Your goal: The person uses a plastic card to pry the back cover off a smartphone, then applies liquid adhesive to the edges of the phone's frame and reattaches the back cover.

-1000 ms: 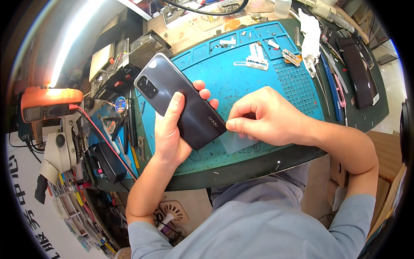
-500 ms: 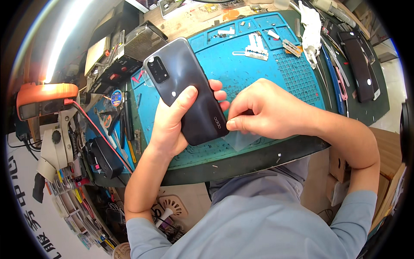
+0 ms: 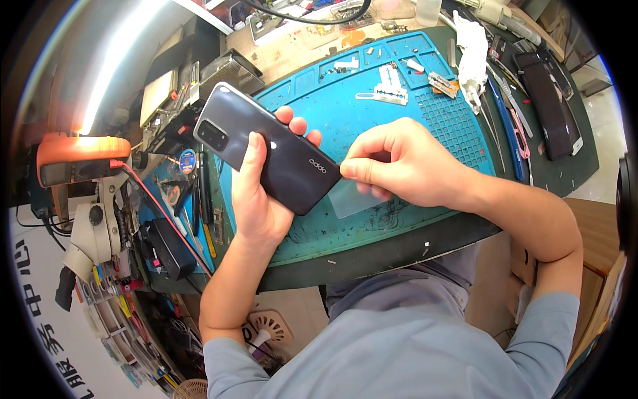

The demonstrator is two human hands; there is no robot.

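Clamping a dark phone [image 3: 286, 159] in the left hand [image 3: 258, 209], with the thumb pressed on the glossy back and the fingers [image 3: 298, 125] curled round the far long edge. Holding it at a slant, back upward, over a blue mat [image 3: 319, 100], with the camera block up and left of the left thumb and the lower right corner close against the right fingertips. Pinching at that corner with the right hand [image 3: 407, 163], with thumb and forefinger together at the tips (impossible to tell about anything caught between). Showing, just below the right fingers, a clear sheet [image 3: 352, 201], partly hidden by that hand.

Lying beyond the right fingers, toward the mat's far edge: pale metal pieces [image 3: 391, 88]. Resting well right of the right fingers, off the mat: a blue tool [image 3: 508, 133], a pink tool [image 3: 520, 143] and, farther out, another dark handset [image 3: 548, 110]. Standing well left of the left fingers: an orange meter [image 3: 83, 154] with a red cable [image 3: 158, 206] trailing toward the table edge.
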